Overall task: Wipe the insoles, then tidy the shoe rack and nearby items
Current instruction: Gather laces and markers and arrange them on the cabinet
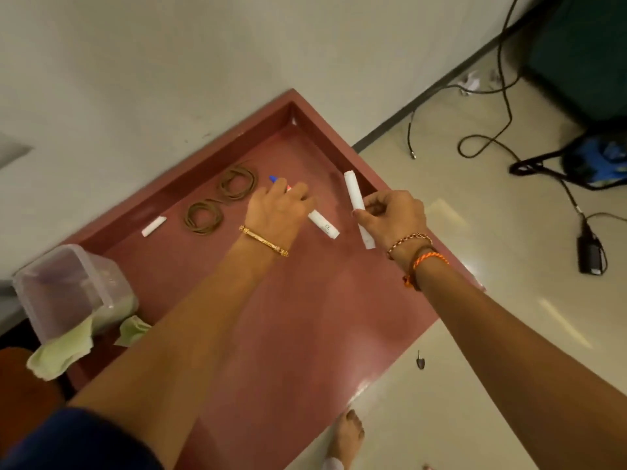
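Only the head view here, so it's one angle looking down at the top of the reddish shoe rack [271, 334], which sits pushed into the corner against the wall.

The left hand [276, 208] is down on the rack top with its fingers curled around a white marker [322, 225]. The blue cap pokes out past the knuckles and the white barrel sticks out the other side. The right hand [393, 215] pinches a second white tube [356, 205] near its middle and holds it tilted just above the surface. So both hands are clamped on something, close together but not touching.

Further left on the rack, two coils of brown lace [220, 198] lie side by side, and a short white stick [153, 226] sits alone beyond them, near the back lip. My guess is the loose bits are being gathered so they can be lined up in a row, which is why each hand has grabbed one pen-like thing.

At the left end there's a clear plastic container [68, 290] tipped on its side with a pale green cloth [61, 357] spilling out under it. No insoles are visible anywhere, so I'd say this is the tidying half of the job.

On the floor off to the right there are black cables [502, 96], a black adapter [592, 252] and a blue bag [600, 164], well apart from the rack.
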